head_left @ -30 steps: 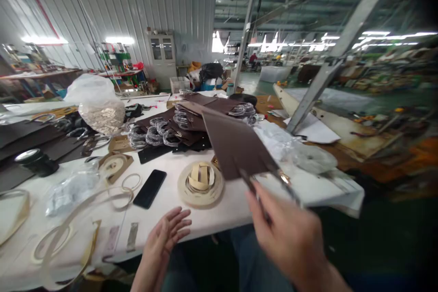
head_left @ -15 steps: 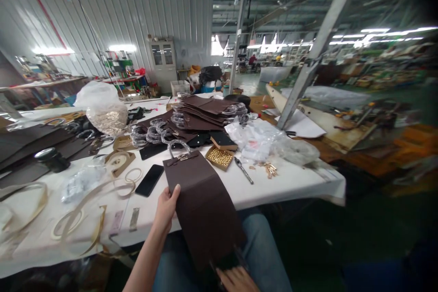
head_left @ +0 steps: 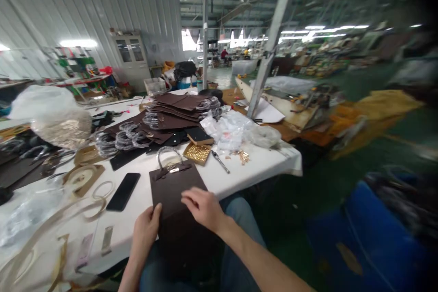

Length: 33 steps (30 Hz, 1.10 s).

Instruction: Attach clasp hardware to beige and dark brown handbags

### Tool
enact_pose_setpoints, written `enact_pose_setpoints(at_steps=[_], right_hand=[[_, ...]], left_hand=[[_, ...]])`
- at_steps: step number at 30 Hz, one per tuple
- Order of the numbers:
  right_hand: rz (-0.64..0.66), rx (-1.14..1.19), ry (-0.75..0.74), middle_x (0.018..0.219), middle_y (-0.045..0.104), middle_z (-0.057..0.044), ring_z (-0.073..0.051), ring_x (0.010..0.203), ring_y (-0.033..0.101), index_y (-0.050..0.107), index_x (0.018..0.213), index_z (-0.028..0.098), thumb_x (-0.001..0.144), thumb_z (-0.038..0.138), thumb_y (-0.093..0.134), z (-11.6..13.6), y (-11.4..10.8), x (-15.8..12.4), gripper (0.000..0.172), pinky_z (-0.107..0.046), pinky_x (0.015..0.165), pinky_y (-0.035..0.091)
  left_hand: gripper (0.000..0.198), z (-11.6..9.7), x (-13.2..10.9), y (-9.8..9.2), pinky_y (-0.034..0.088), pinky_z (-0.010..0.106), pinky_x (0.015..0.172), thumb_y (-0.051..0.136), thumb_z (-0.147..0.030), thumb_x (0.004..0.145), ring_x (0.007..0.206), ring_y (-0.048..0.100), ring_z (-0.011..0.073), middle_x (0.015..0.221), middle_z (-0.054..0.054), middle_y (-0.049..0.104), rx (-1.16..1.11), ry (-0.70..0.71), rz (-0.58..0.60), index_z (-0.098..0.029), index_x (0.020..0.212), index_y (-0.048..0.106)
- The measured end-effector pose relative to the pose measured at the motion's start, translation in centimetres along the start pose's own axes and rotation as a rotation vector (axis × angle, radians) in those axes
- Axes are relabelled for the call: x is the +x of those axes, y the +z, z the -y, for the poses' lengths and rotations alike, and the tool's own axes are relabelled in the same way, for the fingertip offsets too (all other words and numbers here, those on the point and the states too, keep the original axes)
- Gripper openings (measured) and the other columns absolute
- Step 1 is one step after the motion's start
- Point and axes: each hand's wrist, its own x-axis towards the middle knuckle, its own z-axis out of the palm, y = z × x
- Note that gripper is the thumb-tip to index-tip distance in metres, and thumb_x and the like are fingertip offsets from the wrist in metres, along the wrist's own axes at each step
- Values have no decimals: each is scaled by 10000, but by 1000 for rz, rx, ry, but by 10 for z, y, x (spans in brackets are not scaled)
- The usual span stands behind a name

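Left hand (head_left: 146,228) gripping brown bag panel (head_left: 168,194) by its left edge; right hand (head_left: 202,206) over panel, fingers curled, can't tell if holding anything. Panel's handle (head_left: 159,159) end on white table (head_left: 270,165), lower end over lap (head_left: 243,215). Phone (head_left: 123,192) left of panel.

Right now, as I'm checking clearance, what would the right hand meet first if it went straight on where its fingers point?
Most likely the brown panel, over which the right hand appears; depth is unclear, so they may be touching.
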Motion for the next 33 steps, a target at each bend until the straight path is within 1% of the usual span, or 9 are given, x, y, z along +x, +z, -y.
enact_pose_setpoints(at_steps=[2,4,7,11,15,21,25,29,33], right_hand=[[-46,-73,61,1461,682,-103,-270,1238,705,655,1558,283,1125,371,722,-10,-6,67,447,-356,1060,564],[26,-199,156,1482,630,-125,-306,1224,696,696,1523,261,1036,450,854,-30,-2,114,546,-397,1055,581],[104,-221,130,1401,636,-91,-283,1183,697,794,1398,277,1028,519,862,-61,14,141,448,-381,1054,579],[24,-150,96,1382,642,-68,-245,1139,700,798,1391,302,1048,479,853,-83,25,136,391,-348,1041,566],[-129,-121,174,1253,666,-63,-246,1090,689,822,1214,259,1015,530,884,-93,23,130,343,-347,974,550],[-205,103,120,1203,641,-33,-223,1087,662,719,1088,233,919,558,970,-108,25,130,445,-335,992,529],[-234,77,148,1174,631,-33,-230,1056,657,678,1065,227,864,622,994,-109,27,132,544,-342,962,539],[-298,-8,132,1143,679,-53,-232,1034,687,691,1086,223,1079,553,800,-113,32,131,348,-339,939,551],[-325,-61,152,1095,727,-65,-233,974,716,706,1046,212,1166,421,660,-120,37,132,245,-324,871,567]], left_hand=[[637,3,1,4,387,356,670,504,-795,951,701,627,306,608,88,635,105,-44,44,-252,625,576],[627,9,0,9,411,375,692,461,-767,969,733,678,350,607,108,669,140,-105,85,-264,618,590],[663,20,-2,15,463,398,725,389,-798,988,691,707,370,540,93,655,119,-202,147,-280,624,587],[745,32,2,15,509,410,733,355,-913,949,666,725,375,522,92,657,126,-260,214,-274,685,633],[772,18,6,-5,540,427,719,374,-944,930,635,726,377,580,118,695,182,-257,262,-257,729,662],[666,-26,45,-34,561,517,911,457,-832,1017,1069,759,437,1117,145,818,538,19,-123,-264,1224,735],[743,-16,99,-14,531,544,1159,509,-752,1005,1361,654,424,1444,200,694,465,337,-136,-169,1433,679],[680,7,122,20,568,549,1149,482,-726,1024,1347,672,407,1436,164,666,425,319,-189,-230,1428,712],[617,22,131,31,554,621,1181,532,-686,966,1310,672,454,1290,163,722,389,397,-291,-257,1359,737]])
